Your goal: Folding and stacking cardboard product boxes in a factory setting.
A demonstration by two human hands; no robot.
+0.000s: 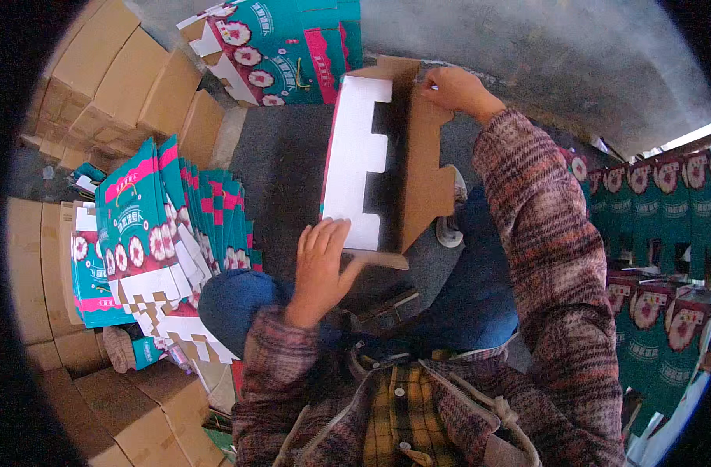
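Between my knees is a partly folded cardboard carton [429,167], brown inside, with a white notched flap [358,152] along its left side. A thin strip of pink and teal print shows at its left edge. My left hand [320,265] grips the near left corner, fingers over the white flap and thumb by the near end. At the far right corner, my right hand [460,89] is closed on the brown edge, its fingertips pinched together. The underside of the carton is hidden.
A stack of flat printed teal cartons [145,226] leans at left. Another printed sheet [281,54] stands against the far wall. Brown boxes [114,70] are piled along the left. Rows of teal printed cartons [659,210] stand at right. Dark floor [281,156] lies around the carton.
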